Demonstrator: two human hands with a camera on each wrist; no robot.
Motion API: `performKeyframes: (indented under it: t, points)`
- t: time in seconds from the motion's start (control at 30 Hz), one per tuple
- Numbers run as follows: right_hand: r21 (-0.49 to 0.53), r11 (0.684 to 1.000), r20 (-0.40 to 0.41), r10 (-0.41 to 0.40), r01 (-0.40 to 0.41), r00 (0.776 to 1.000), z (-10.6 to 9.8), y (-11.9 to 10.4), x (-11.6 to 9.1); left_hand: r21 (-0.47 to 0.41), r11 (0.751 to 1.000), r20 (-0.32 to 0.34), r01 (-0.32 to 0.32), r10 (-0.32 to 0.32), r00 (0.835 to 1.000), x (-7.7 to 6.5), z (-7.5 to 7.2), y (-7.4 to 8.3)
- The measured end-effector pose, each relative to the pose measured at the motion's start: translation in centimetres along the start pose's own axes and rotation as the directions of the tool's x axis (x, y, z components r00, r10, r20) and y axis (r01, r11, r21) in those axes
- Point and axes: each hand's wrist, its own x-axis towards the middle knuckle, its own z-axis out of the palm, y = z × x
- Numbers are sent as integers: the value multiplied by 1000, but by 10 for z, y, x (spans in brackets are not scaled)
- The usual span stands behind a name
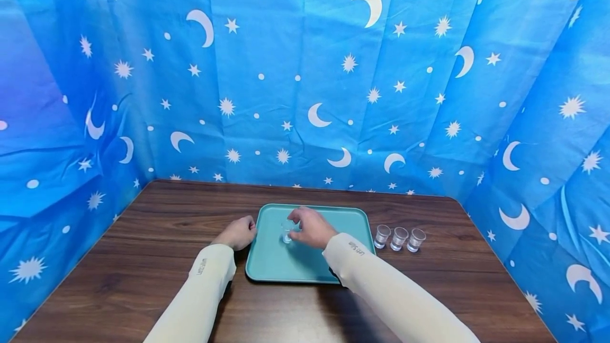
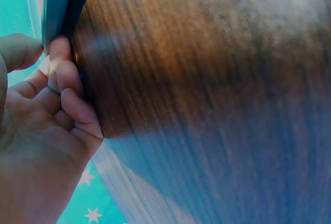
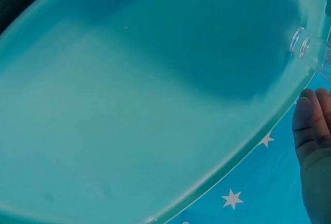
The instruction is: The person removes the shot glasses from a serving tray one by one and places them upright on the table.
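In the head view my left hand (image 1: 240,233) is at the left edge of a green rectangular tray (image 1: 271,269). The left wrist view shows the thumb and index finger of that hand (image 2: 46,115) pinching the tray's rim (image 2: 56,6), its other fingers curled. A small clear shot glass (image 1: 287,236) stands on the left part of the tray. My right hand (image 1: 312,228) reaches over the tray from the right, thumb and fingers spread close about the glass. From the right wrist, a gap shows between the visible fingertips (image 3: 305,105) and the glass (image 3: 310,50).
Three more shot glasses (image 1: 399,238) stand in a row on the wooden table (image 1: 157,237), just right of the tray. A blue curtain (image 1: 286,68) with white moons and stars hangs behind the table and along both sides.
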Motion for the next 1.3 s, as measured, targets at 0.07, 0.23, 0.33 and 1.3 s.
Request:
performKeyframes:
  t: [0.07, 0.23, 0.33, 1.3]
  points:
    - [1, 1000, 1, 5, -5, 1000, 0, 0, -1, -2, 1000, -1, 1, -1, 1000, 0, 0, 1]
    - [8, 1000, -4, 17, -17, 1000, -2, 0, -3, 2, 1000, 2, 4, -4, 1000, 1, 2, 3]
    - [11, 1000, -10, 8, -8, 1000, -4, 1, -5, 7, 1000, 3, 4, -4, 1000, 1, 3, 3]
    - [57, 996, -123, 77, -71, 989, -58, 46, -41, 26, 1000, -3, -15, 15, 1000, 1, 1, 0]
